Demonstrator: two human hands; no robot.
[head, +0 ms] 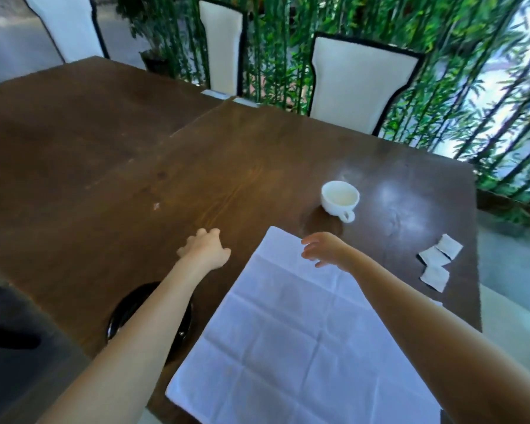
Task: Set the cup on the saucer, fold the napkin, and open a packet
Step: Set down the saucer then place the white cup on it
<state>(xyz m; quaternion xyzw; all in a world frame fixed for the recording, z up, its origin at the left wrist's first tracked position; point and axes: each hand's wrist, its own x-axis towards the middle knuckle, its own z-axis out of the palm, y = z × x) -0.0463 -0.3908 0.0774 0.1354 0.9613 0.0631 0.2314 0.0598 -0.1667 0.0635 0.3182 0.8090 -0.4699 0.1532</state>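
A white cup (339,200) stands upright on the brown wooden table (196,166), handle toward me, empty inside. A white napkin (288,332) lies unfolded and flat in front of me, creased into squares. My right hand (325,247) hovers over the napkin's far edge, fingers apart, holding nothing, a short way in front of the cup. My left hand (207,246) is stretched out over bare wood left of the napkin, fingers loosely curled, empty. A black saucer (129,310) sits near the table's front edge, partly hidden under my left forearm. Three white packets (438,261) lie at the right.
Cream chairs with black trim (358,87) stand along the table's far side, with green bamboo (288,41) behind them. A second table (58,111) adjoins on the left. The table's right edge runs just past the packets, with pale floor (511,270) beyond.
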